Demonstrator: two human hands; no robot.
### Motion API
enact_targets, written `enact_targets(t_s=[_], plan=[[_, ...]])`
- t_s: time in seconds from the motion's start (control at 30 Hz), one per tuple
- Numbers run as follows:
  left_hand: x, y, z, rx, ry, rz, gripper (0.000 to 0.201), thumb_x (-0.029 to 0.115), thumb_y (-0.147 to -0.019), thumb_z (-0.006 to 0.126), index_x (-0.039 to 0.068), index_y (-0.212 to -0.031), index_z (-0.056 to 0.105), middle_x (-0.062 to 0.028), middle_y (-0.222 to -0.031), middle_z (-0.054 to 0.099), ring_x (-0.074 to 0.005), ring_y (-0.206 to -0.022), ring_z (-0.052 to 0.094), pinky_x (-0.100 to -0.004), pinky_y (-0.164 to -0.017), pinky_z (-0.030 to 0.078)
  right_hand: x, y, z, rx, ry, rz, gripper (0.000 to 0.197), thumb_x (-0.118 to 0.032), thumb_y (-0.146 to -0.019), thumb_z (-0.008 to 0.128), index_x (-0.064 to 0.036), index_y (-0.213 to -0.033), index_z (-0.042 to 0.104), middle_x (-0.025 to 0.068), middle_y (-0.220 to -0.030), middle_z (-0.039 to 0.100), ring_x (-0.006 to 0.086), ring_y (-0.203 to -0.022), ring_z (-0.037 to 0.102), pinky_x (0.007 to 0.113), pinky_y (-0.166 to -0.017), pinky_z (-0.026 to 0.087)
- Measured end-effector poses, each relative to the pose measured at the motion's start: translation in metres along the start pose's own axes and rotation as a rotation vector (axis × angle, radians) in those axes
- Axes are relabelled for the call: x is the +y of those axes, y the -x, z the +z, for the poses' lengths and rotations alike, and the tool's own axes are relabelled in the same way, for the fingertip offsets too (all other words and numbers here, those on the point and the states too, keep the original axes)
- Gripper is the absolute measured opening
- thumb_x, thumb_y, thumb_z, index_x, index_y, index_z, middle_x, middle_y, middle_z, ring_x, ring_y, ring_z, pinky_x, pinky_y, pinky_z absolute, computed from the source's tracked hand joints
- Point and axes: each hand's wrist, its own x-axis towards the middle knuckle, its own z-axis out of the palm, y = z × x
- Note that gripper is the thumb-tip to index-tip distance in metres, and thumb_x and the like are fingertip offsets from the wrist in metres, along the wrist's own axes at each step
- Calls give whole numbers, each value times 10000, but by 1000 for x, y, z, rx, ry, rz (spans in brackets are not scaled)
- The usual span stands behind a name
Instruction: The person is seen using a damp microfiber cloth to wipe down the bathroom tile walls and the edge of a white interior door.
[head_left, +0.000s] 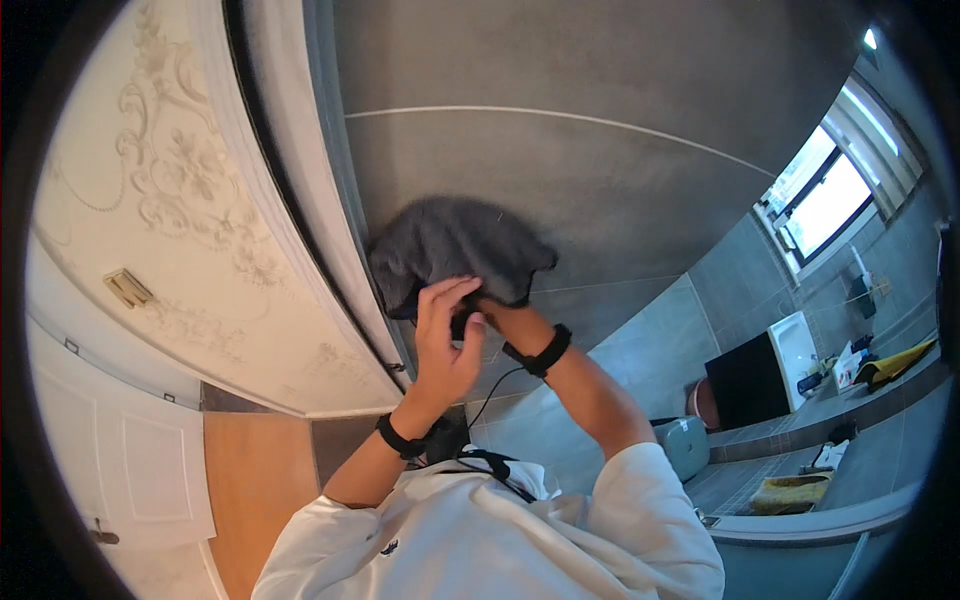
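Grey cloth point(455, 240) just beyond your left grip point(445, 345)
That grip stands spread, thumb apart; the cloth partly covers your right grip point(500, 316), whose closure cannot be told

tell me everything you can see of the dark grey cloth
The dark grey cloth looks soft and fuzzy, like towelling, with a darker lower edge. It is bunched into a rounded, creased heap, one corner poking out to the right. It shows against the grey tiled wall, beside the pale frame. The right hand reaches in at its lower edge, mostly hidden; the left hand's fingertips overlap that edge, though contact is unclear.
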Motion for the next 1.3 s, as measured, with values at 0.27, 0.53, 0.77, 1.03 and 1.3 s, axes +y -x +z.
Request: enact_targets(t_s=[0.27, 0.53, 0.77, 1.03, 1.3], plan=[[-79, 78, -13, -163, -133, -207, 74, -31, -754, 532, -4, -822, 525, -128, -800, 470, -233, -680, 515, -285, -641, 428, 30, 65, 132, 70, -112, -23, 463, -281, -773, 636, -66, -1172, 538, 135, -1210, 526, 287, -1129, 471, 356, -995, 319], [-75, 79, -16, -327, -186, -152, 172, -40, -700, 533, -4, -867, 516, -145, -852, 473, -281, -806, 499, -334, -720, 416, 35, 71, 94, 4, -282, -20, 519, -236, -738, 670, -78, -1207, 516, 113, -1240, 508, 271, -1162, 449, 364, -1014, 310], [24, -39, 16, -252, -140, 255, 469, -30, -697, 528, 23, -1163, 498, -181, -1165, 455, -335, -1063, 465, -354, -917, 379, 56, -18, -47, 407, 376, -107, 593, -329, -735, 657, -56, -1234, 490, 164, -1277, 461, 321, -1201, 401, 423, -1050, 251], [46, -78, 107, -633, 319, 194, 471, -20, -748, 517, 26, -1213, 460, -157, -1264, 445, -302, -1149, 462, -359, -965, 366, 127, 61, -90, 527, -269, 723, 389, -292, -890, 498, -53, -1196, 471, 129, -1104, 542, 263, -1001, 514, 358, -904, 363], [-10, -21, 183, -819, 354, -164, 480, 58, -781, 523, 34, -1248, 419, -178, -1213, 480, -320, -1126, 469, -360, -959, 362, 160, 154, -35, 1010, -1306, 1030, 525, -445, -936, 343, -77, -1310, 356, 84, -1281, 412, 228, -1143, 399, 369, -961, 319]])
